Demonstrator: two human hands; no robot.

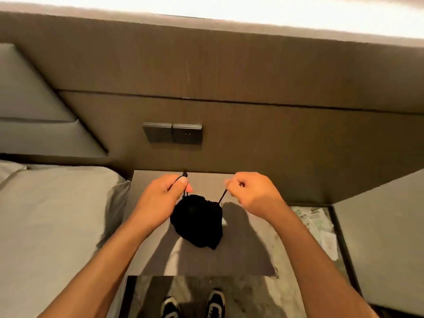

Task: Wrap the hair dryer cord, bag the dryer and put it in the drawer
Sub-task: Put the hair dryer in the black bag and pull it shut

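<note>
A black drawstring bag [197, 220] hangs bunched and full over the grey nightstand top [241, 249]. Its mouth is gathered tight at the top. My left hand [164, 196] pinches the left drawstring [185, 192] above the bag's left side. My right hand [253, 193] pinches the right drawstring [222, 196], which runs taut down to the bag's mouth. The two hands are held apart, one on each side of the bag. The hair dryer itself is hidden inside the bag, and no drawer is visible.
A bed with grey sheets [57, 226] lies at the left. Two wall outlets [173, 133] sit on the brown panel behind the nightstand. Papers [319, 223] lie on a lower shelf at the right. My shoes [192, 305] stand on the floor below.
</note>
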